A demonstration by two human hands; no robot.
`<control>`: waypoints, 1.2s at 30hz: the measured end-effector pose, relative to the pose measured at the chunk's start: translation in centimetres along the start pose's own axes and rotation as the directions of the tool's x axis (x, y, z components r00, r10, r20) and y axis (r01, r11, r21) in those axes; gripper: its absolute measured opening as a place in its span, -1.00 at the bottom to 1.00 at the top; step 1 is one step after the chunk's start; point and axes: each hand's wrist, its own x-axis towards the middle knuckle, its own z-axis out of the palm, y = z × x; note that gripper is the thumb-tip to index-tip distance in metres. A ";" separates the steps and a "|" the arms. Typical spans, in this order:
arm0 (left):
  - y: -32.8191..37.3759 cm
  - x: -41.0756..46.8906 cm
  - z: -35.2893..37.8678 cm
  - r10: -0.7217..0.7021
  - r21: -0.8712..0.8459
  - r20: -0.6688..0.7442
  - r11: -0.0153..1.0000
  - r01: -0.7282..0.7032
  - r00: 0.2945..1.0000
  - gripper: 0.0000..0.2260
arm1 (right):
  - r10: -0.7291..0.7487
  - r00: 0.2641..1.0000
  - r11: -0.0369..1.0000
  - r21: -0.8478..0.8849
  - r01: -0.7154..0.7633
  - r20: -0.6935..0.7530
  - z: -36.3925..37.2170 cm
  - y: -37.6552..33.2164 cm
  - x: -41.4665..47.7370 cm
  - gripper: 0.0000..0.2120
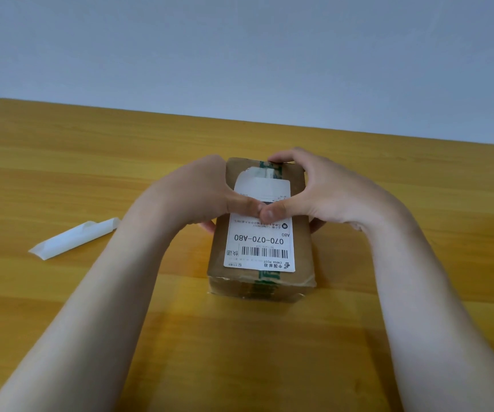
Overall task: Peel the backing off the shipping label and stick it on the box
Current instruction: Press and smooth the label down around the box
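Note:
A brown cardboard box (302, 242) with green tape stands in the middle of the wooden table. A white shipping label (262, 248) with a barcode and "070-070-A80" lies flat on its top face, printed upside down to me. My left hand (201, 194) wraps the box's left side and my right hand (320, 188) wraps its right side and far edge. Both thumbs meet tip to tip on the middle of the label and press down on it. The fingers under and behind the box are mostly hidden.
A curled white backing sheet (75, 237) lies on the table (269, 352) to the left of the box. The table's far edge meets a plain pale wall (240, 55).

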 end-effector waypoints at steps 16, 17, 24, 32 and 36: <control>-0.8 1.6 0.9 0.042 -0.024 -0.132 0.999 -0.045 0.990 -0.72 | 0.046 0.984 0.999 0.011 -0.045 -0.173 0.2 0.3 0.6 -0.39; -0.8 1.7 1.0 0.040 -0.018 -0.137 0.999 -0.043 0.990 -0.72 | 0.047 0.983 0.999 0.009 -0.046 -0.180 0.2 0.3 0.6 -0.40; -0.8 1.7 1.1 0.066 0.052 -0.194 0.997 -0.056 0.979 -0.76 | 0.055 0.973 0.998 0.016 -0.053 -0.225 0.4 0.5 0.9 -0.45; -0.3 1.3 1.3 0.062 0.095 -0.247 0.995 -0.040 0.967 -0.63 | 0.029 0.966 0.999 0.026 -0.023 -0.256 0.4 0.8 1.0 -0.52; -0.3 1.2 1.2 0.056 0.059 -0.224 0.997 -0.044 0.973 -0.67 | 0.026 0.960 0.999 0.031 -0.019 -0.280 0.4 0.9 1.1 -0.55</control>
